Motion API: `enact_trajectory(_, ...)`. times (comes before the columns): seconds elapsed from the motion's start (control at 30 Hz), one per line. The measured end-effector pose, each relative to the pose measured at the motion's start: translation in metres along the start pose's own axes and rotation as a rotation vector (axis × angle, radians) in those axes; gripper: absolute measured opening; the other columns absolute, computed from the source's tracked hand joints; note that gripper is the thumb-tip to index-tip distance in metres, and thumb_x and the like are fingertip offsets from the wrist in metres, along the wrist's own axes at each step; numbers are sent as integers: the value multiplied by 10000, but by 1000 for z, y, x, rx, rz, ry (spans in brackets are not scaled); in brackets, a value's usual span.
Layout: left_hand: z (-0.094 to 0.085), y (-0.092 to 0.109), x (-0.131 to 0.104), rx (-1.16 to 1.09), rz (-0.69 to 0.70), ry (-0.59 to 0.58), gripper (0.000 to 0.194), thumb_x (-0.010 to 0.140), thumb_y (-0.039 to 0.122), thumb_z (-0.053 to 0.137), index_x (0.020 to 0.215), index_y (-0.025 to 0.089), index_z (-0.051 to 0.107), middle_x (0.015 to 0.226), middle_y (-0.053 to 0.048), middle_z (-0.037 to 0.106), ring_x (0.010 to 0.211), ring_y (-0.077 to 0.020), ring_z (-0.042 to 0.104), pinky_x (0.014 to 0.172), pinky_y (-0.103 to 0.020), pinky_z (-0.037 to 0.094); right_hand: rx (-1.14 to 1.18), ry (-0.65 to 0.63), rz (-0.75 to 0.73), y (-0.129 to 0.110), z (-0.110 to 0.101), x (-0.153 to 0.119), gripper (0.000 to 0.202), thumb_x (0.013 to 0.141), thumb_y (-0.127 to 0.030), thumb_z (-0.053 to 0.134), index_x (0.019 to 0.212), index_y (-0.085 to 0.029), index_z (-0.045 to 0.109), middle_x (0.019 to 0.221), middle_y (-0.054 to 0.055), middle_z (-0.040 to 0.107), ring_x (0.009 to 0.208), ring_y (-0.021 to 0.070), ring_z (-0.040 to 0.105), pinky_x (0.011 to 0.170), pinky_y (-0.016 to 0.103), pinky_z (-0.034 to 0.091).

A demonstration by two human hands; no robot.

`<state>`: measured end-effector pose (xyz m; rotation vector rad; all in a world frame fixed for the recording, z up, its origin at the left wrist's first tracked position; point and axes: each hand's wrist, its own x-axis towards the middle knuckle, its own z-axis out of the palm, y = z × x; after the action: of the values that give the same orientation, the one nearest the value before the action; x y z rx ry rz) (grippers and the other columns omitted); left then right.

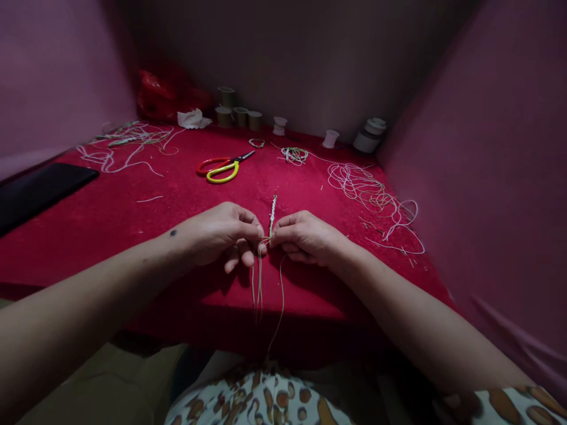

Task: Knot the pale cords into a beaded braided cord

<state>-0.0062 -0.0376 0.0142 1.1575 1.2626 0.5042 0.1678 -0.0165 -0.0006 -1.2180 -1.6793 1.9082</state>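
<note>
My left hand (pixel 219 233) and my right hand (pixel 305 236) meet near the front of a red-covered table (pixel 133 218). Both pinch thin pale cords at the near end of a braided cord strip (pixel 273 211) that lies on the cloth and points away from me. Loose cord ends (pixel 259 283) hang from my fingers over the table's front edge toward my lap.
Red and yellow scissors (pixel 224 167) lie beyond the hands. Tangles of pale cord lie at the right (pixel 372 192) and far left (pixel 128 141). Several thread spools (pixel 241 115) and a white jar (pixel 370 136) line the back wall. A dark flat object (pixel 39 189) rests at the left edge.
</note>
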Motion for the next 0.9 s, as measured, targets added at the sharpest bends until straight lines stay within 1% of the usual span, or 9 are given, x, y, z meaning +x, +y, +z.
enact_trajectory(0.1,-2,1,2,93,19,8,126,698,147,556,600,153,635,463,-39,625,257,-87,439,250,-174,303,-2,1,-3,0,-1,0,185,736,-163,587,603,-176,459,393,-101,331,261,32,263,236,161,164)
enact_trajectory(0.2,-1,0,3,195,21,56,169,722,181,545,567,168,613,366,-7,536,219,-71,350,245,-178,228,-10,9,11,-1,-1,-1,184,734,-146,569,595,-180,453,384,-99,334,259,39,273,234,163,167)
enact_trajectory(0.33,6,-4,1,315,89,191,174,716,198,561,543,191,565,344,28,469,267,-72,359,280,-174,209,0,31,31,-3,1,-1,221,731,-127,565,572,-185,422,377,-97,329,254,40,275,235,167,160)
enact_trajectory(0.43,15,-10,-2,355,162,223,190,726,232,560,540,191,551,375,38,448,317,-73,365,314,-178,221,7,56,61,-6,4,-2,247,733,-108,559,560,-186,401,372,-98,318,251,36,267,240,166,151)
enact_trajectory(0.53,28,-17,-6,452,266,265,191,744,245,536,561,193,540,446,30,487,392,-93,418,374,-193,275,-4,79,73,-6,6,-2,234,732,-95,531,557,-183,403,370,-95,324,252,35,269,239,164,156)
enact_trajectory(0.63,39,-23,-12,698,363,334,128,760,224,505,638,205,538,532,8,550,487,-132,497,473,-227,327,13,70,62,-5,4,-2,196,723,-98,523,566,-174,433,385,-91,345,260,35,280,239,162,165)
enact_trajectory(0.77,48,-26,-17,1081,307,381,176,841,282,407,788,190,547,676,-85,633,606,-225,587,554,-294,347,48,38,35,-1,0,0,134,711,-107,524,596,-162,482,400,-87,369,272,34,303,249,156,189)
enact_trajectory(0.83,50,-27,-16,1158,279,369,210,862,287,371,842,180,550,710,-109,644,633,-250,604,565,-307,355,38,26,23,1,-1,0,112,706,-118,531,608,-160,497,405,-85,383,274,36,314,251,157,198)
enact_trajectory(0.9,51,-27,-15,1163,281,364,198,864,275,372,858,183,547,716,-104,641,639,-247,607,573,-304,362,18,27,10,2,-2,1,116,699,-125,535,599,-162,489,404,-82,390,276,40,319,250,160,200)
